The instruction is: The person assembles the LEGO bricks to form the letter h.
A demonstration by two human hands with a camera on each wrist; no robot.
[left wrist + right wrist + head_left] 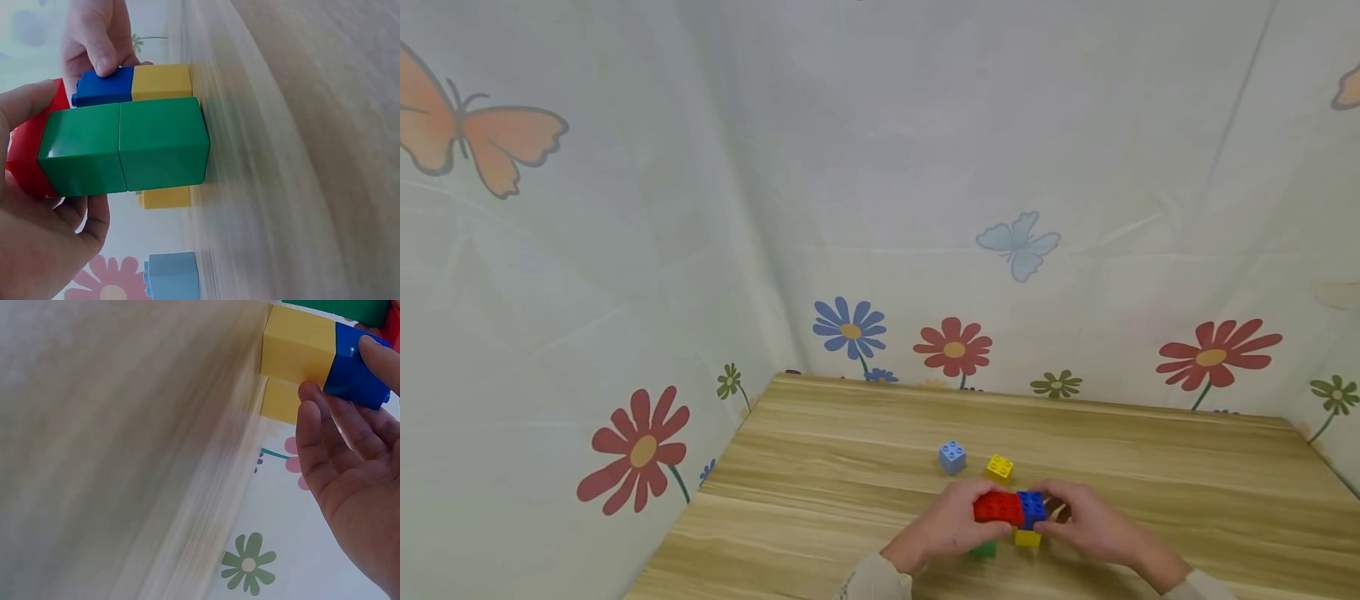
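My left hand [947,521] holds a long red brick [997,506], thumb on one side and fingers on the other. In the left wrist view, the red brick sits on two stacked green bricks [164,145] standing on the table. My right hand [1093,525] pinches a dark blue brick [1032,509], its thumb on the near face. That blue brick is on top of a yellow brick [299,347]. In the head view the red and blue bricks are side by side; whether they are joined is hard to tell.
Behind the hands, a light blue brick [952,457] and another yellow brick [1000,468] stand on the wood-grain table [820,467]. A white cloth [887,167] printed with flowers and butterflies hangs along the table's back and left edges.
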